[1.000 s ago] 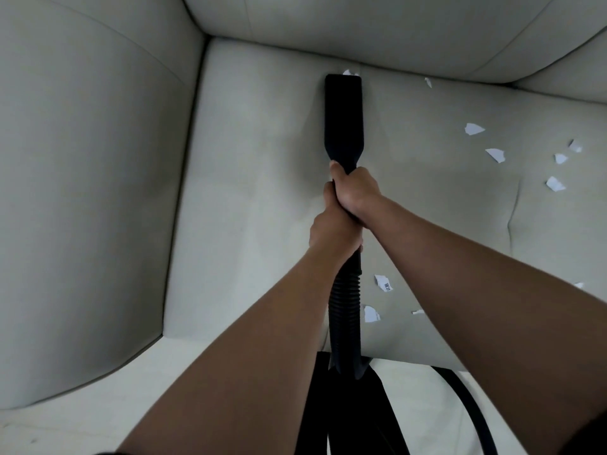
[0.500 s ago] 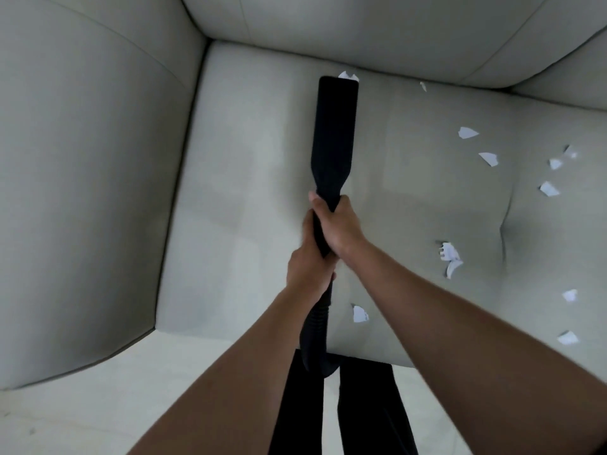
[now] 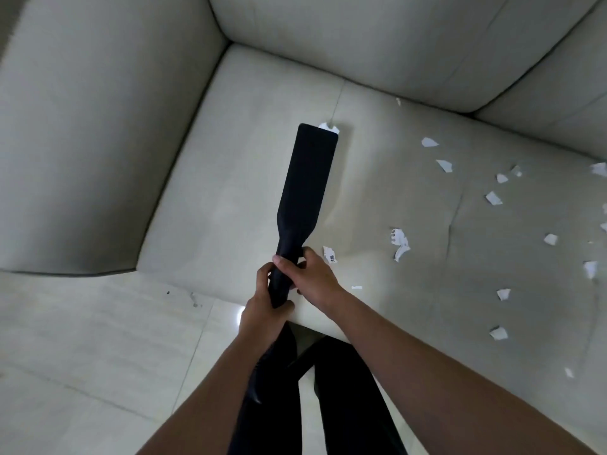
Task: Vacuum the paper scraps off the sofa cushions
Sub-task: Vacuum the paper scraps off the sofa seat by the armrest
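L hand (image 3: 262,311) + R hand (image 3: 313,274) both grip 1 vac nozzle (image 3: 305,178); approx 18 paper scraps (image 3: 428,142) across 2 seat cushions (image 3: 236,198).

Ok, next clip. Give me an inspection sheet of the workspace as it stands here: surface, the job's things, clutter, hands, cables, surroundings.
Surface: pale seat cushion, bare to the left of the tool.
Job's things: flat black vacuum nozzle lies over the cushion, with its wide end at one paper scrap. Other paper scraps are scattered to its right.
Clutter: small dark specks on the floor.
Grippers: left hand grips the nozzle's neck low down, and right hand grips it just above.
Cables: black hose runs down from below the left hand. No power cord is clearly seen.
Surroundings: armrest, back cushions and pale tiled floor.
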